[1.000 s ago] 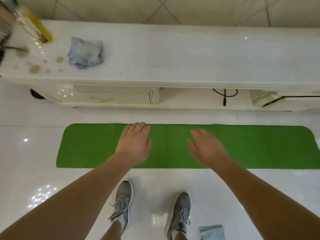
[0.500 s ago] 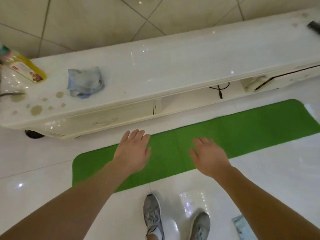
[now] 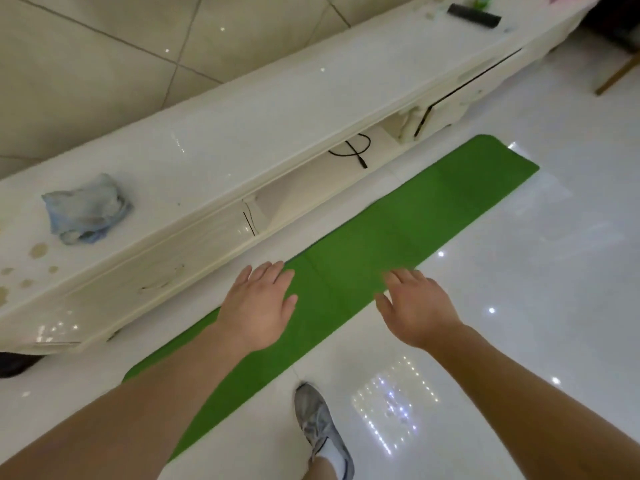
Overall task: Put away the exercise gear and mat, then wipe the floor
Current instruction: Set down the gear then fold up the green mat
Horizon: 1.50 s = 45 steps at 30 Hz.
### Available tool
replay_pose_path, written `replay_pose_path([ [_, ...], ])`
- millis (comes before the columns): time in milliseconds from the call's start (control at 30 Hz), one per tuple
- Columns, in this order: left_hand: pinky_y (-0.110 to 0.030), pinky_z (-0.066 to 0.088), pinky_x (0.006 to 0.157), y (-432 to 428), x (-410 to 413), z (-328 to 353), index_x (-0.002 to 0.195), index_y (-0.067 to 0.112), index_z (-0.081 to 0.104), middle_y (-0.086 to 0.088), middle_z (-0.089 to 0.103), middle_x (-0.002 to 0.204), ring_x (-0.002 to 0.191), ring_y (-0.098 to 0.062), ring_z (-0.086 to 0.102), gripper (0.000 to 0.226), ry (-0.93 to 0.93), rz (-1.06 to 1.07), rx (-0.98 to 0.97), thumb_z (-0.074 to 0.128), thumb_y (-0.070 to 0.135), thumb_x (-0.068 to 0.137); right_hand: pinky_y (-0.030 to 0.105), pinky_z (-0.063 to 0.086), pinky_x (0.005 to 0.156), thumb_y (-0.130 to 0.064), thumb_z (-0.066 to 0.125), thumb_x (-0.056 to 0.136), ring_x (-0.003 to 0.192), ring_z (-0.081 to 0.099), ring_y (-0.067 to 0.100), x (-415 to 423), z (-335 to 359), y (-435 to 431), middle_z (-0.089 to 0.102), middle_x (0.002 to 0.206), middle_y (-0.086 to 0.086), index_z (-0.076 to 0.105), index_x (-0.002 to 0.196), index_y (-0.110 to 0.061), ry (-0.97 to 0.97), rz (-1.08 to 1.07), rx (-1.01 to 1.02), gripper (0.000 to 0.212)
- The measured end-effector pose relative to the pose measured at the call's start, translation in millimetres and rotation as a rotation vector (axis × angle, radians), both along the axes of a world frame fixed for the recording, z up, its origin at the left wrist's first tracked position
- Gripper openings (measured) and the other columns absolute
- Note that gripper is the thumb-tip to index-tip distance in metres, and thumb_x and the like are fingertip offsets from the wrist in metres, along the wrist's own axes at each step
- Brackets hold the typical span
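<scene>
Underfoot, a thin green mat (image 3: 398, 230) stretches toward 2 o'clock, likely light, floppy; grip its end. Left hand (image 3: 258, 306), right hand (image 3: 417, 306) spread, empty.

View swung right, the green mat (image 3: 398, 230) ran diagonally now, and only one grey shoe (image 3: 320, 424) showed, the other perhaps stepped back.

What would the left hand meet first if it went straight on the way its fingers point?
Probably the green mat under the left hand, near its far edge; if held higher, the white cabinet. Depth is unclear.
</scene>
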<state>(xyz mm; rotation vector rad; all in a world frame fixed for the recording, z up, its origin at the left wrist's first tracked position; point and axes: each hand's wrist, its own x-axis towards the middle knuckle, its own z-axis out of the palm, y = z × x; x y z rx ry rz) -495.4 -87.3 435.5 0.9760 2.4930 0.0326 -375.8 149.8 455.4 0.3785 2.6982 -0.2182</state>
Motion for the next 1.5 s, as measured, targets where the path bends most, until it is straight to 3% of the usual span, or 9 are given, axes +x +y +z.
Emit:
replay_pose_path([
  [300,-0.039,0.014,0.123,-46.0,66.3,27.6,0.155,0.02,0.025,-0.004,0.023,0.162,0.149,-0.02,0.021,0.058,0.024,-0.142,-0.025,0.025,0.047,0.104,0.038,0.033,0.107,-0.046,0.031,0.099,0.136,0.035,0.027,103.2,10.9,-49.5,0.041,0.148,0.006,0.039,0.143,-0.015,-0.007,-0.173,0.014,0.054],
  [967,-0.039,0.012,0.123,-145.5,43.8,69.7,0.156,0.024,0.022,0.002,0.021,0.163,0.149,-0.016,0.017,0.055,0.057,-0.337,0.057,0.026,0.044,0.104,0.039,0.035,0.104,-0.038,0.038,0.1,0.129,0.042,0.029,134.6,60.0,-215.8,0.051,0.139,0.008,0.048,0.137,-0.01,0.222,-0.594,0.012,0.048],
  [1500,-0.043,0.015,0.123,-210.4,135.2,50.5,0.154,0.027,0.025,0.002,0.022,0.162,0.149,-0.017,0.02,0.055,0.093,-0.492,0.037,0.027,0.046,0.102,0.036,0.035,0.098,-0.035,0.035,0.1,0.121,0.045,0.027,271.6,46.9,-338.6,0.055,0.129,0.007,0.053,0.128,-0.011,0.218,-0.856,-0.009,0.041],
])
